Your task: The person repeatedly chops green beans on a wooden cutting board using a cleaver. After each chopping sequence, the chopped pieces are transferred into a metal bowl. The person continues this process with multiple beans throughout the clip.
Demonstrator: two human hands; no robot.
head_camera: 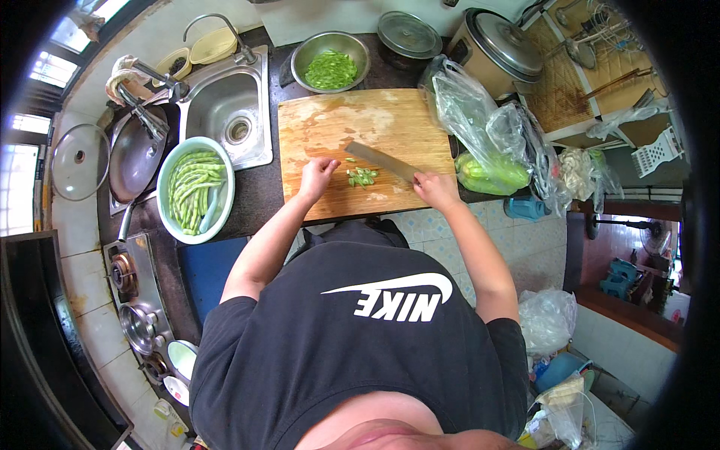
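My right hand point(437, 190) grips the handle end of a kitchen knife point(382, 159), whose wide blade slants up and left across the wooden cutting board point(365, 118). Below the blade lies a small heap of sliced green beans point(361, 176), with a stray slice or two nearer the tip. My left hand point(316, 179) is over the board's left part, thumb and fingers drawn together, and I see nothing between them. To its left, a pale green basin point(161, 194) holds whole green beans point(194, 185) and a light blue-handled tool point(209, 211).
A steel bowl point(360, 45) of cut beans stands behind the board. At the left are a sink point(219, 107), a wok point(132, 160) and a gas stove point(121, 273). Plastic bags point(467, 107), bagged green vegetables point(492, 171) and a large lidded cooker point(500, 50) crowd the right side.
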